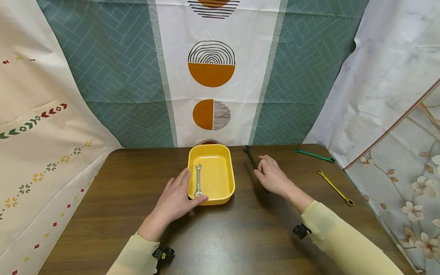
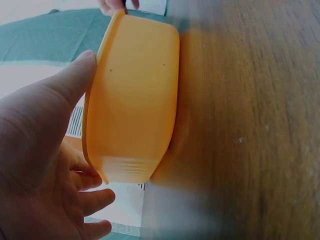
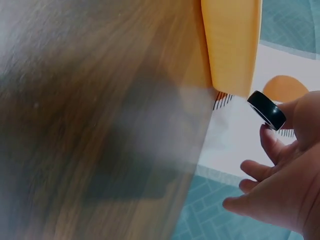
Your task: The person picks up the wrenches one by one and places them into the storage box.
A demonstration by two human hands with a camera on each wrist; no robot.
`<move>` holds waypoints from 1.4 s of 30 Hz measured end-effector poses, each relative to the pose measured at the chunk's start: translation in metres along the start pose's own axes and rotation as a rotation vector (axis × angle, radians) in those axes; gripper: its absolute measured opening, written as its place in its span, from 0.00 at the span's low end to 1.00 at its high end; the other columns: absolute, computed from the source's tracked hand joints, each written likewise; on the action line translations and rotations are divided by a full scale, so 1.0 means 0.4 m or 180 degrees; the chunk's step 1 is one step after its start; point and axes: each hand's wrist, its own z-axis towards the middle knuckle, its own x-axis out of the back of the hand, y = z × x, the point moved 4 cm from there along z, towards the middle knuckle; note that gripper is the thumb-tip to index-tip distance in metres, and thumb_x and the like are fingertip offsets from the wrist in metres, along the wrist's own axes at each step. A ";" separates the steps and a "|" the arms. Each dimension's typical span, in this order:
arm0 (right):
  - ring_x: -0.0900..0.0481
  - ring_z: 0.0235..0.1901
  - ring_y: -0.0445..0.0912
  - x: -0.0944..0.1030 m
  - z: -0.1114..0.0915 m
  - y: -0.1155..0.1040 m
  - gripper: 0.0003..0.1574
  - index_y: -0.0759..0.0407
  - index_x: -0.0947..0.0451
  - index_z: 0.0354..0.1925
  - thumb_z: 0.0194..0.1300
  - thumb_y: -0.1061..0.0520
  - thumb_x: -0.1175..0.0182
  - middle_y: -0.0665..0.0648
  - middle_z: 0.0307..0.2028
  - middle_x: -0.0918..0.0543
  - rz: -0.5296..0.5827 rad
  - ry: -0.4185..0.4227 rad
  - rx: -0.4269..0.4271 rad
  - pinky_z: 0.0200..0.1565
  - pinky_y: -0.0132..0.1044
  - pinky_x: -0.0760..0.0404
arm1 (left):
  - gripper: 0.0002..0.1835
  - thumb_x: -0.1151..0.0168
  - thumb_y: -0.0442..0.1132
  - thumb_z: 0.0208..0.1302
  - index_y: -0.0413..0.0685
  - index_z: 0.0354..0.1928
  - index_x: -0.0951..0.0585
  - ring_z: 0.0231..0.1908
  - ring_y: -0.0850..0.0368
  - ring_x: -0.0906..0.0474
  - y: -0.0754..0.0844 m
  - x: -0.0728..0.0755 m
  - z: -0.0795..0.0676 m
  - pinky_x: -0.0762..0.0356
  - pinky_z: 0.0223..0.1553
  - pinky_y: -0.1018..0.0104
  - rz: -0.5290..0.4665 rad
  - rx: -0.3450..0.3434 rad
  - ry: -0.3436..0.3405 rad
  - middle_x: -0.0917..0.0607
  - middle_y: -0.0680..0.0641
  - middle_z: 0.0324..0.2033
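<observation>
A yellow tray (image 1: 216, 164) stands on the table with a silver wrench (image 1: 198, 179) lying along its left side. My left hand (image 1: 175, 194) rests at the tray's near-left corner, thumb across the near rim and fairly straight fingers along the left side. From the left wrist view, thumb and fingers touch the rim of the tray (image 2: 135, 95). To the right of the tray, my right hand (image 1: 273, 177) pinches a black wrench (image 1: 252, 157), whose open end points away from me. Its ring end (image 3: 266, 110) shows by the thumb and index finger in the right wrist view.
A green wrench (image 1: 314, 155) lies at the table's back right, and a yellow wrench (image 1: 335, 187) lies nearer along the right edge. Patterned cloths (image 1: 292, 76) hang behind and beside the brown table (image 1: 220, 236).
</observation>
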 end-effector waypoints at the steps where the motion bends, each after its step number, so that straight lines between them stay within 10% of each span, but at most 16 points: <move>1: 0.49 0.83 0.73 -0.002 0.002 -0.002 0.17 0.58 0.31 0.32 0.83 0.59 0.42 0.79 0.76 0.32 0.0016 -0.0016 -0.0013 0.81 0.71 0.50 | 0.66 0.29 0.75 0.65 0.33 0.86 0.42 0.83 0.35 0.42 0.000 0.000 0.000 0.49 0.82 0.33 -0.0001 -0.0001 0.0000 0.43 0.34 0.86; 42: 0.48 0.85 0.67 -0.087 0.067 -0.141 0.14 0.57 0.29 0.35 0.82 0.58 0.41 0.71 0.82 0.37 0.0169 -0.0127 0.0109 0.82 0.64 0.47 | 0.67 0.29 0.76 0.64 0.34 0.87 0.44 0.83 0.35 0.43 -0.004 -0.004 0.002 0.51 0.83 0.33 -0.0053 0.0009 -0.0029 0.43 0.35 0.86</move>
